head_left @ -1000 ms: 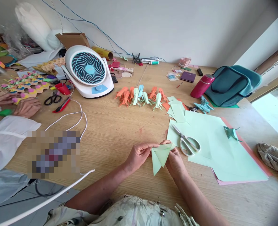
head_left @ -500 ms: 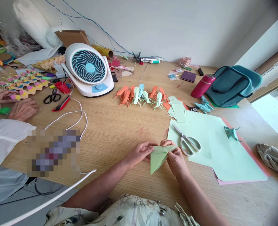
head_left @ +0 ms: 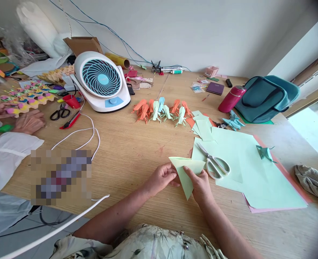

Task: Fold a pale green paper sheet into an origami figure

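Hands: left hand [head_left: 161,178] and right hand [head_left: 200,184] are both closed in a pinch on one folded green paper [head_left: 187,172], one at each side edge.
Paper's place: just left of the scissors [head_left: 215,163], with its right corner close to their white handles. It is held low over the tabletop [head_left: 126,151], and I cannot tell whether it rests there.
Long axis: runs from the wide far edge to the point nearest the person, with the tip between the two wrists.
Nearer hand: neither, since the paper sits between them. The right hand lies on the scissors' side.
Counts: one folded paper in the hands and one pair of white-handled scissors.
Sheets: a stack of loose green sheets [head_left: 256,172] lies under and right of the scissors.
Figures: a row of folded figures [head_left: 161,109] stands beyond and left of the scissors, perhaps nine; they are too small to count surely.
Fan: one fan [head_left: 101,80], farther left of the scissors.
Other person: two hands [head_left: 26,122] at work far left of the scissors.
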### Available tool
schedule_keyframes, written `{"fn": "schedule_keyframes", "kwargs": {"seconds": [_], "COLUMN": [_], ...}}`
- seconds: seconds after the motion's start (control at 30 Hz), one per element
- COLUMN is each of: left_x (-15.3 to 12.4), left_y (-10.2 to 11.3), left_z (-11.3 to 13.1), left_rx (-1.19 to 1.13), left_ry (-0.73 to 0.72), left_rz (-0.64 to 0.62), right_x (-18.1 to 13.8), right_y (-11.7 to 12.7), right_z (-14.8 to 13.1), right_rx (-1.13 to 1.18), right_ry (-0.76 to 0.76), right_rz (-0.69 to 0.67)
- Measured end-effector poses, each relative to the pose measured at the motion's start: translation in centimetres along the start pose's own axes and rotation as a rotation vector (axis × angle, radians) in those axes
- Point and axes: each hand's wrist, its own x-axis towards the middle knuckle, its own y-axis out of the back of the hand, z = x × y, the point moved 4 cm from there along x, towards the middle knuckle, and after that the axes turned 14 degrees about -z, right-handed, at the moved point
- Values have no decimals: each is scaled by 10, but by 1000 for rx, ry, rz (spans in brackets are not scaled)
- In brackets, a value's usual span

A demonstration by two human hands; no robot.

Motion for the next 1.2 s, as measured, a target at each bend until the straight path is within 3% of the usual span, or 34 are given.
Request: {"fn": "schedule_keyframes", "kwargs": {"seconds": [0.13,0.33,0.57,0.8,1.2], "left_x": [2,-1,-4,-4,-7], "left_y": [2,8,4,6,2], "left_z": [-3,0,9,10,21], "left_rx": [190,180,129,120,260], "left_ry": [-60,-160,-152,-125,-188], "left_rz": [171,299,345,363,346], "right_x": [-1,-3,-5,-3,-3], "right_y": [-8,-10,-17,-13,-12], "right_z": [4,3,-3,0,1], "right_rx": [30,65,106,132,132], "right_ry": [-10,-5,-35,-64,4], "right_rz": [-71,-123,-196,-166,-242]}}
